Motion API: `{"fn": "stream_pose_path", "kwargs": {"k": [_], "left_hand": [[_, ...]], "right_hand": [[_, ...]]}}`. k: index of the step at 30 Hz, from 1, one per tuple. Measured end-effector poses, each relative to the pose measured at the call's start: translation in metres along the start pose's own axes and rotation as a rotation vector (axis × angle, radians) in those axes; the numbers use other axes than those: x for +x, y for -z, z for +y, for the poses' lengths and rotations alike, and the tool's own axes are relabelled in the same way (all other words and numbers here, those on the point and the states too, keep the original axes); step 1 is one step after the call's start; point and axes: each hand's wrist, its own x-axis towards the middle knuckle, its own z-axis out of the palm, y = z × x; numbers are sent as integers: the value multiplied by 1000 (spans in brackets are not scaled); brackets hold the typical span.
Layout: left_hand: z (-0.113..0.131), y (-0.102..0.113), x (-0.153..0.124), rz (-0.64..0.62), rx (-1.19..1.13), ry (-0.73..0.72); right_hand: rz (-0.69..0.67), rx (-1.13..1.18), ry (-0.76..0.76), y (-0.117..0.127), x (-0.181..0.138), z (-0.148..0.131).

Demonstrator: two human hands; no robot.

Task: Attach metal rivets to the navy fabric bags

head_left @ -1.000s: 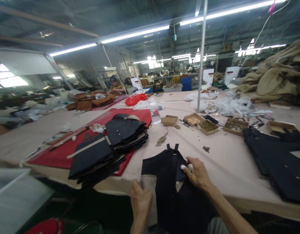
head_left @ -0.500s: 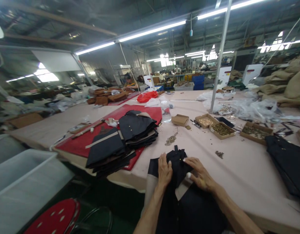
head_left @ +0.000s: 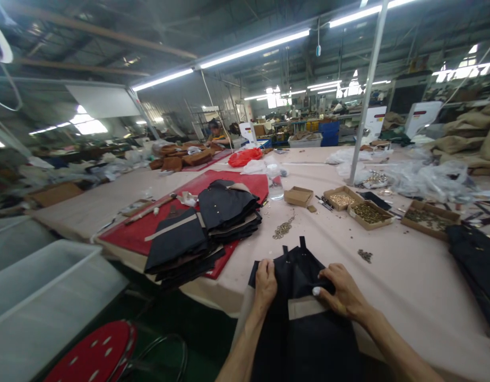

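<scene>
A black sheet-material piece (head_left: 324,345) with a tan band, two narrow tabs and small metal studs lies at the table's front edge, partly draped toward me. My left hand (head_left: 265,284) is closed on its upper left edge, fingers curled over. Across from it, my right hand (head_left: 342,292) pinches the right side above the tan band, with a white cover on the thumb tip. Beyond the hands are a small heap of metal rings (head_left: 283,228) and a smaller heap of dark metal parts (head_left: 364,255).
Stacked black pieces (head_left: 177,241) rest on a red mat (head_left: 121,236) to the left. Open cardboard boxes of small metal parts (head_left: 370,214) stand behind, near a metal pole (head_left: 368,101). Another black piece (head_left: 475,265) lies right. A white bin (head_left: 49,286) and red stool (head_left: 93,353) are lower left.
The black piece's top has been unfolded and spread out, its tabs now apart. My right hand has moved right and gone from outstretched fingers to a pinch; my left fingers have curled.
</scene>
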Motion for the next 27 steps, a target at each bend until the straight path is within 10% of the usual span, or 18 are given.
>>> {"fn": "stream_pose_path", "kwargs": {"k": [6,16,27], "left_hand": [[22,55,18,-8,-115,-31],[-36,1,42,-68,682,-111],[7,32,50,-295,303,-97]], "right_hand": [[-24,-141,-77,60,-29,22],[-95,-125,-337,24,-44,61],[-109,250,-428,41,-49,81]]}}
